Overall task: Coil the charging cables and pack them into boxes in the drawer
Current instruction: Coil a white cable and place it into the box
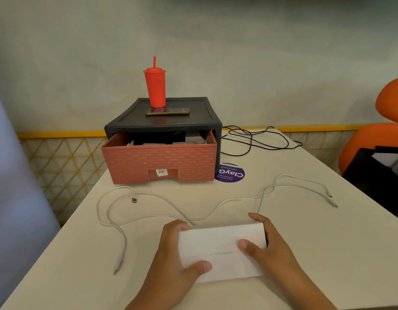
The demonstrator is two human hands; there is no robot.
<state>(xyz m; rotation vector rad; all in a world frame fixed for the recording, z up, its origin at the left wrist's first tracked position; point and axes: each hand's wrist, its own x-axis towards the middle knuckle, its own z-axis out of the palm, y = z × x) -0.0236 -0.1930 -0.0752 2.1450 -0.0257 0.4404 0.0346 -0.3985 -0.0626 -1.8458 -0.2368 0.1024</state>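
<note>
Gripping the white box [222, 253] at the table's [327, 265] near edge, left hand [171, 249] and right hand [271, 245] curl round its ends. Lifting may snag the white cable [227, 201] running just behind it.

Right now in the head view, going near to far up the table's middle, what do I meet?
Nearest, the white box, gripped by the left hand and right hand → loose white cables → open pink drawer → phone on the black cabinet → red tumbler behind it.
</note>
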